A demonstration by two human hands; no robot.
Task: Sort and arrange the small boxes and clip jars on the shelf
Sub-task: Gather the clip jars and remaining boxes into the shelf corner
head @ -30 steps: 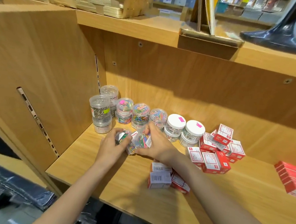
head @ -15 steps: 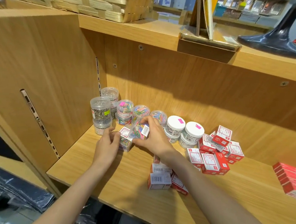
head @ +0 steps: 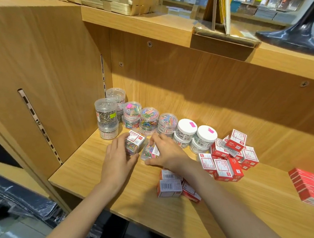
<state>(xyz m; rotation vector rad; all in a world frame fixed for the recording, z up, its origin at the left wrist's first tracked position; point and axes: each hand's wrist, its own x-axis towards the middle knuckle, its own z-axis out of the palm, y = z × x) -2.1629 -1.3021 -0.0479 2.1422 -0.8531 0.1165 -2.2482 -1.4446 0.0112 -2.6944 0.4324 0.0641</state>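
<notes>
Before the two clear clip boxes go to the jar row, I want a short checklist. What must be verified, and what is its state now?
1. Left hand grips the left clear clip box: ok.
2. Right hand grips the right clear clip box: ok.
3. Box lids closed: cannot tell.
4. Jar row standing upright: ok.
5. Free shelf space in front of the jars: ok.
6. Red boxes tidy: not ok, piled loosely.

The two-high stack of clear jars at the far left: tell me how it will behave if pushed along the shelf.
The stack of clear jars is tall and narrow, so a high push would probably topple the upper jar. Smooth plastic on the wooden shelf should slide if pushed low. A fallen round jar could roll.
</notes>
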